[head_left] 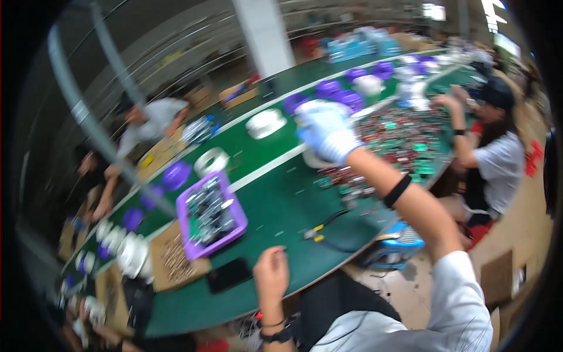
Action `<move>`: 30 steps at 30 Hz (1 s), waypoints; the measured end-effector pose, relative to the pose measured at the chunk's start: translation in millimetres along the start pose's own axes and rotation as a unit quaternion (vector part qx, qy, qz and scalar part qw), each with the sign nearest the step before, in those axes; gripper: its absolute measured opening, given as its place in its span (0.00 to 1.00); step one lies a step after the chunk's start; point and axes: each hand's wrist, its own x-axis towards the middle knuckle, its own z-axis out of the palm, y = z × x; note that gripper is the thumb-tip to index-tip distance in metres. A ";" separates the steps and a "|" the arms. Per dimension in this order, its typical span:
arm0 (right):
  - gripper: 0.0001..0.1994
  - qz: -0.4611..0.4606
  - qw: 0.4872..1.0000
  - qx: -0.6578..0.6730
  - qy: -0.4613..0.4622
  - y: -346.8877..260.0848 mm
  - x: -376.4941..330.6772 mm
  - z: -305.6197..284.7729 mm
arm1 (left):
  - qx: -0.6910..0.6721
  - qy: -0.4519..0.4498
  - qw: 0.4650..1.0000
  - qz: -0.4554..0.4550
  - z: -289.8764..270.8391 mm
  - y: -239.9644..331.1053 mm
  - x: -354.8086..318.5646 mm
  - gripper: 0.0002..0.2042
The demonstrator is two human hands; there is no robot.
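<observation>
My left hand [271, 274] is bare and loosely closed above the near edge of the green table, and nothing shows in it. Beside it lies a black phone [229, 276]. My right hand [326, 130], in a white and blue glove, reaches far out over the line between table and belt. Motion smears its fingers, so I cannot tell whether they hold anything. Just under that wrist a white round part [315, 158] is partly hidden. Purple round parts [350, 100] lie just beyond the glove. Wire cutters with black and yellow handles [319, 230] rest on the table between my arms.
A purple basket [241, 218] of metal pieces and a cardboard box [202, 267] of small copper-coloured parts stand on the left. Many small red and green wired parts [404, 138] cover the right. White rings [265, 123] sit on the belt [243, 155]. Co-workers [498, 152] sit around.
</observation>
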 end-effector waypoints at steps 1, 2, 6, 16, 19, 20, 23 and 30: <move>0.17 0.067 0.992 -0.038 -0.104 3.7 5.2 6.5 | 0.019 -0.013 1.000 0.017 3.5 4.4 1.2 0.08; 0.17 0.096 0.990 -0.017 -0.099 11.1 -3.2 9.6 | 0.018 -0.022 0.999 0.031 9.0 7.1 3.7 0.07; 0.20 0.024 0.991 -0.131 0.008 12.8 -18.8 34.2 | 0.055 -0.047 0.994 0.081 5.5 0.5 2.0 0.06; 0.20 0.023 0.995 -0.094 0.005 47.7 -8.3 32.5 | 0.057 -0.139 0.981 0.119 26.4 28.9 11.5 0.07; 0.22 0.058 0.994 -0.028 -0.087 44.9 -4.0 27.2 | 0.091 -0.193 0.960 0.184 43.6 36.9 19.3 0.09; 0.24 0.065 0.988 0.014 -0.136 27.4 -1.0 21.3 | 0.080 -0.189 0.959 0.197 38.1 41.1 22.7 0.10; 0.26 0.021 0.998 -0.010 -0.059 41.0 -1.7 46.2 | 0.090 -0.263 0.939 0.202 30.6 66.3 41.6 0.07; 0.27 0.064 0.983 -0.041 -0.165 59.2 9.8 10.4 | 0.014 -0.304 0.928 0.214 53.2 85.0 71.7 0.08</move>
